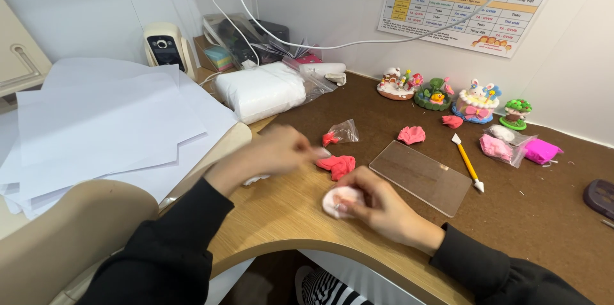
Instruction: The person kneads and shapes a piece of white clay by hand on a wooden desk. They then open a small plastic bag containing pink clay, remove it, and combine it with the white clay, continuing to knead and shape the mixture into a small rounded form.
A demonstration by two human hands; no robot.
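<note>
My right hand presses on a flat pale pink-white disc of clay at the desk's front edge. My left hand is blurred just left of a lump of red clay and pinches a small white bit; what that bit is I cannot tell. A clear acrylic plate lies right of the red lump. Beside the plate lies a yellow modelling tool with white tips.
Small bag with red clay, pink clay pieces, bagged pink and magenta clay. Finished clay figurines line the wall. White sheets of paper lie left, with a white wrapped pack behind. A dark object sits at the right edge.
</note>
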